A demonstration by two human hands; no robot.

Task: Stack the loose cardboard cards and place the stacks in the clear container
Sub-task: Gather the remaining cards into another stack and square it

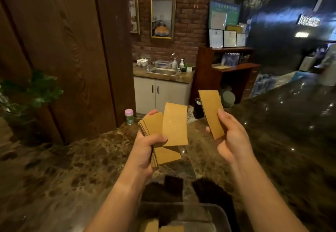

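- A dark marble counter (76, 160) fills the lower view, with a brick wall and a small sink unit (163, 71) beyond its far edge; places below are given relative to the clear container (222, 213), which sits at the near edge of the counter, right under the forearms.
- Above and beyond the container, the left hand (145, 150) is closed around a stack of cards (154, 124), thumb across the front. 1 card (175, 124) stands askew on top of that stack, not yet squared in.
- To the right of that stack, also above the container, the right hand (231, 140) pinches a single card (211, 113) by its lower end, thumb in front and fingers behind, the card upright and apart from the stack.
- Inside the container, at its near left, at least 2 tan card tops (151, 226) show, so some cards seem to be placed already; the frame edge cuts them off, so I cannot tell how many.
- Judging progress: stacking is under way, and the held stack has not yet gone in.
- Left to do: join the single card to the stack, align it, lower it into the container. No loose cards show on the counter.
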